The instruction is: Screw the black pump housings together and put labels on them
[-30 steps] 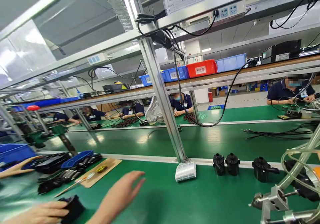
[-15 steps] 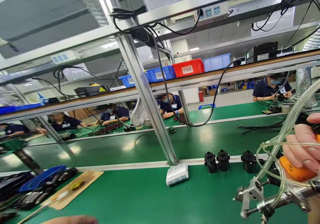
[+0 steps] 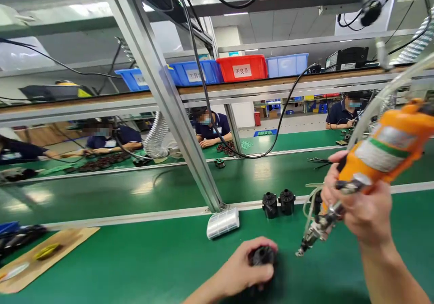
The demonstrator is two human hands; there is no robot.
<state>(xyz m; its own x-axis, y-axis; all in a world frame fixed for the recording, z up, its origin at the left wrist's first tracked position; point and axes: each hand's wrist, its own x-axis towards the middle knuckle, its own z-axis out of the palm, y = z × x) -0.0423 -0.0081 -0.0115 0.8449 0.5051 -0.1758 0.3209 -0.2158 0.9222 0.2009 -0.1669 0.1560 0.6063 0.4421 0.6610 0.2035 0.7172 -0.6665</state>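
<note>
A: Black pump housing [image 3: 261,255] sits on the green bench mat [image 3: 135,259], low and centre in our head view, and our left hand [image 3: 246,270] is wrapped over it, fingers closed around its near side, pinning it down.

B: And our right hand [image 3: 364,207] is closed tight around the orange powered screwdriver [image 3: 383,152], held slanted with its metal tip [image 3: 307,245] down and left. The tip is near the housing, just to its right, not touching it.

A: So we judge the fastening as not begun: part seated and steadied, tool gripped and aimed, bit not yet on the part. Whether any screw sits in it, we cannot tell; our fingers hide the top.

B: Two more black housings [image 3: 278,203] stand upright side by side by the white strip [image 3: 135,217] at the mat's far edge, beyond our hands.

A: For room, the mat left of our left hand lies bare as far as the cardboard sheet [image 3: 47,261]. Ahead, the white roll of labels [image 3: 223,223] and the slanted aluminium post [image 3: 176,114] close off the far edge.

B: To the right, the clear hoses [image 3: 376,103] run up from the tool and hang close to our wrist. Other people [image 3: 208,130] work across the far belt, well apart from us.
</note>
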